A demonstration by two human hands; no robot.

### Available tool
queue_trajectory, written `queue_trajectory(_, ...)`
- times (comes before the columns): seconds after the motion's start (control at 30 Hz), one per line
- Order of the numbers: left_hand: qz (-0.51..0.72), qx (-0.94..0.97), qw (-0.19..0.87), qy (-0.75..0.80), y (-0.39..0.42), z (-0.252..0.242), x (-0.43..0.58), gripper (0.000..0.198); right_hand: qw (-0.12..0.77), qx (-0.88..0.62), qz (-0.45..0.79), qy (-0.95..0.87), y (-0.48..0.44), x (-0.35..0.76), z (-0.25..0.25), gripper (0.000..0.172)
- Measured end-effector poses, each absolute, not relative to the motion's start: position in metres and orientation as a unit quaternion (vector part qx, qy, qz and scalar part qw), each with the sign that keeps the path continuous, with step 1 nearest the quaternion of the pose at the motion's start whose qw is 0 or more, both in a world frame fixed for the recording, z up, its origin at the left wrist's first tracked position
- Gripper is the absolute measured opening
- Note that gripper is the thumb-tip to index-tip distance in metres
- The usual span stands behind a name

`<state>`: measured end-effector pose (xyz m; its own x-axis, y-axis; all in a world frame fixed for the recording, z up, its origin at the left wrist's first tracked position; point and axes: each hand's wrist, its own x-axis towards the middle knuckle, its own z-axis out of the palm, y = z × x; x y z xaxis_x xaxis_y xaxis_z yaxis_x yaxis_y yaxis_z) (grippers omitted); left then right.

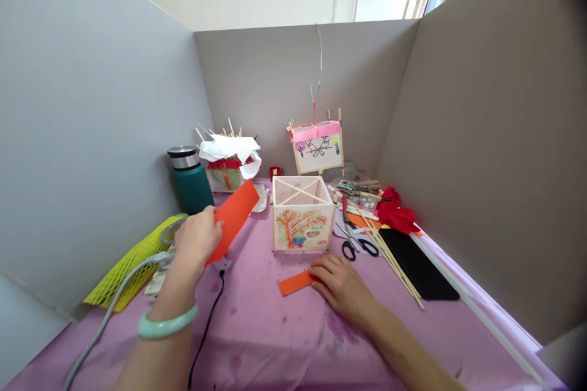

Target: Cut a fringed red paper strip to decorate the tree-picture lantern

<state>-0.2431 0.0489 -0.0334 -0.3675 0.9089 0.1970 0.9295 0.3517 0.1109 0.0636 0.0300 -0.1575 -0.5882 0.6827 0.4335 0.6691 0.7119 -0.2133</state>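
Observation:
My left hand (198, 237) is closed on a larger orange piece of paper (236, 217), raised at a slant above the left side of the table. My right hand (342, 286) rests low over the table with its fingers on the right end of a small orange paper strip (294, 283); that end is hidden under them. Just beyond the strip stands a box-shaped paper lantern (302, 229) on a wooden stick frame. A drawn tree covers its front, and crossed sticks span its open top.
Black-handled scissors (360, 247), long wooden sticks (397, 263) and a black phone-like slab (419, 266) lie right. A second lantern (320, 149) hangs from a wire behind. At left are a green bottle (191, 183), yellow mesh (132, 263) and a power cable (112, 311). Grey partitions (298, 67) enclose the table.

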Motion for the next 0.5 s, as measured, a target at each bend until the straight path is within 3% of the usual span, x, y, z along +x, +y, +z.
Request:
queue_trajectory(0.33,-0.1,-0.564,0.046,-0.819,0.1,-0.033,-0.246,0.035,0.266,-0.368,-0.004,-0.891,0.03,0.063,-0.16,0.015)
queue_trajectory(0.5,-0.141,-0.579,0.108,-0.796,0.105,-0.045,-0.236,0.035,0.295,-0.351,-0.029,-0.888,0.029,0.061,-0.159,0.016)
